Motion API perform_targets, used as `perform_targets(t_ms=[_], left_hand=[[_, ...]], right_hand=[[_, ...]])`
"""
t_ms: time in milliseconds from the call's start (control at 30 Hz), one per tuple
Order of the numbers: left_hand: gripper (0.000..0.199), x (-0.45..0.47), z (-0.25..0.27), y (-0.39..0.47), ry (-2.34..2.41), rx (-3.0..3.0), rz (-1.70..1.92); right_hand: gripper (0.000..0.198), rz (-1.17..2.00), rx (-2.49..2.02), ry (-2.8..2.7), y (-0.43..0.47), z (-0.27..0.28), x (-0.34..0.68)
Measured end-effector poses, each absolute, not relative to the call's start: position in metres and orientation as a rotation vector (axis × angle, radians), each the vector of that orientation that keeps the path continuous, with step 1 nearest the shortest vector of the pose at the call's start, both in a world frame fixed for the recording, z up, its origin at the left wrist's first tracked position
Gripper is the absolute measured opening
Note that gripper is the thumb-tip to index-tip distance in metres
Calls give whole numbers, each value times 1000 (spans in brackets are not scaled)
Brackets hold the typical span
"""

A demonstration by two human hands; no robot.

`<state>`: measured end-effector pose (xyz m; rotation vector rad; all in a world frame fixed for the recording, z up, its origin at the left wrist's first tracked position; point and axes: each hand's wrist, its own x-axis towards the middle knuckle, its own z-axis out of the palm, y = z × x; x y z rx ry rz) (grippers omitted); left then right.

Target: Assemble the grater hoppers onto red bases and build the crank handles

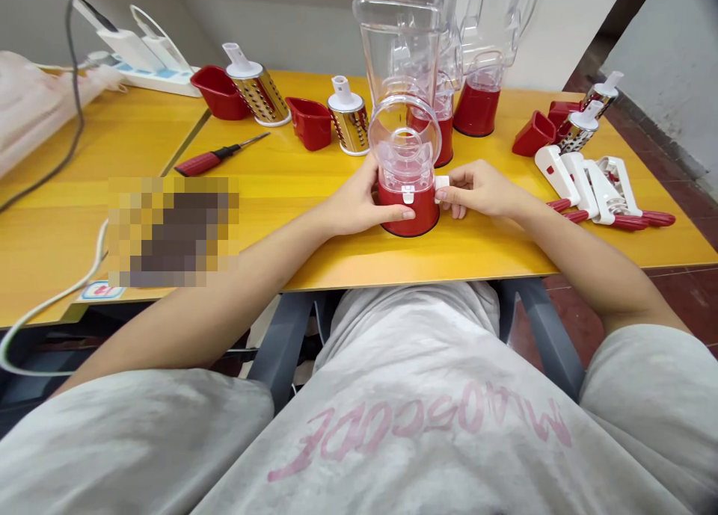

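In front of me a rotary grater body [399, 44] with a clear hopper and round opening stands upright on its red base [412, 222]. My left hand [362, 199] is wrapped round the left side of that base, its thumb across the front near a small white tab [408, 198]. At the base's right side, my right hand [478, 189] pinches a white knob [442, 181] between thumb and fingers. The knob touches or nearly touches the base; I cannot tell which. Behind stand more grater bodies [478, 100] with red bases.
Metal grater drums [259, 96] and red pushers [310, 122] stand at the back left. A screwdriver [207, 158] lies left, near a blurred dark patch [182, 235]. White crank handles [586, 186] with red grips lie right. A power strip [154, 74] sits far left.
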<state>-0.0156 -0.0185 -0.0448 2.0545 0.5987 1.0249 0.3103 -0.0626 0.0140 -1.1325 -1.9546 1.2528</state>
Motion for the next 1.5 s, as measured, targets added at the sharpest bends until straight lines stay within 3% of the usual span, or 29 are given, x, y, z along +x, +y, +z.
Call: perform_targets(t_ms=[233, 433, 633, 967, 1100, 1500], left_hand=[[137, -13, -44, -21, 601, 2042, 1030], [142, -13, -44, -23, 608, 2022, 1017], [152, -14, -46, -17, 629, 2006, 1036], [145, -26, -37, 1, 418, 2007, 751], [131, -28, -31, -4, 422, 1962, 722], [135, -27, -29, -13, 548, 2006, 829]], right_hand=[[85, 1350, -1134, -1879, -68, 17, 309], [45, 840, -1044, -2094, -73, 11, 311], [64, 811, -1002, -2124, -57, 0, 319], [34, 531, -876, -2265, -50, -9, 324], [28, 370, -801, -2328, -42, -17, 326], [39, 330, -858, -2306, -39, -19, 328]])
